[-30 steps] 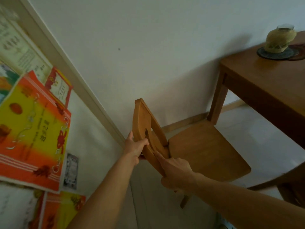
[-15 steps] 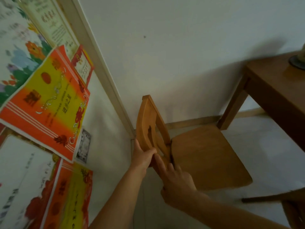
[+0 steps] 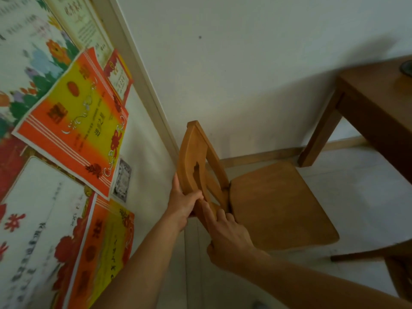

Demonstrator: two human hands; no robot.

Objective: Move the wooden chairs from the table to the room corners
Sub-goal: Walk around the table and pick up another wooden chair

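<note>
A small wooden chair [image 3: 274, 204] stands in the room corner, its backrest toward the left wall and its seat toward me on the right. My left hand [image 3: 181, 202] grips the backrest from the wall side, thumb over the front edge. My right hand [image 3: 225, 237] holds the backrest's near end, fingers lying along the wood. The chair's legs are hidden under the seat and my arms.
A wooden table [image 3: 376, 103] stands at the right against the white wall, one leg close to the chair seat. Colourful posters [image 3: 73, 121] cover the left wall. Part of another wooden piece [image 3: 396, 264] shows at the lower right. Pale tiled floor lies beyond the seat.
The view has swung left and down, so the table slid to the right edge. The chair sits closer into the corner; both hands keep their hold on the backrest.
</note>
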